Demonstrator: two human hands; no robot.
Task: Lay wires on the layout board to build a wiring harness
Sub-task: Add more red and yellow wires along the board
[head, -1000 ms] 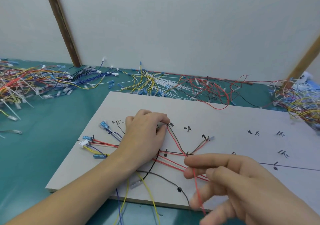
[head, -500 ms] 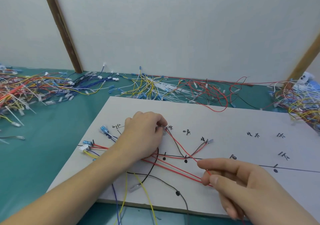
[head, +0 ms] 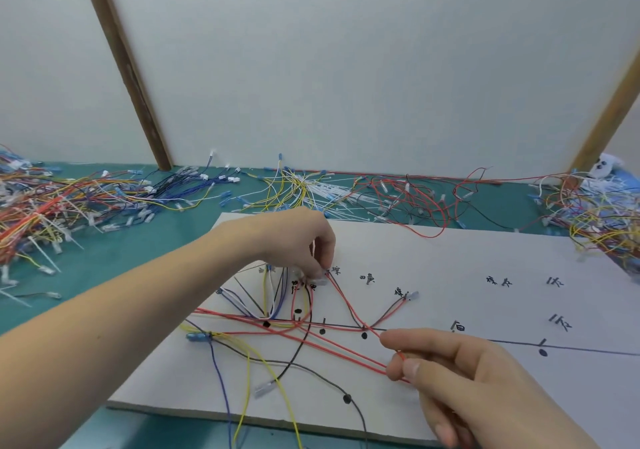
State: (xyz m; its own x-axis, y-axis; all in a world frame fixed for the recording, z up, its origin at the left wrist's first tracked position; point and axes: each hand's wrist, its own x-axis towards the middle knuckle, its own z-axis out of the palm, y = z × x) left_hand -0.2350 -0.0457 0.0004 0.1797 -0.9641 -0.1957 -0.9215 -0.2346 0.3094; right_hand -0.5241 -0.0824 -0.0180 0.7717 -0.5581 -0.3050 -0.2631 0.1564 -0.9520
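A teal table mat (head: 114,265) runs back to a pale wall panel (head: 346,68) braced by slanted wooden struts (head: 128,74). No bins or trays show; loose stock lies straight on the mat in heaps: a multicoloured wire pile (head: 45,213) at far left, yellow and white wires (head: 304,189) at the middle back, a red tangle (head: 412,203) beside them, and another mixed heap (head: 595,220) at far right. The white layout board (head: 467,275), marked with handwritten labels, black dots and a drawn line, lies flat on the mat, carrying red, black, yellow, blue and white wires fanned across its left half. The left hand (head: 294,241) reaches down, fingertips pinching a small clear terminal (head: 320,279) against the board. The right hand (head: 460,376) pinches the red wire (head: 349,305) between thumb and forefinger, the wire running taut up to that terminal.
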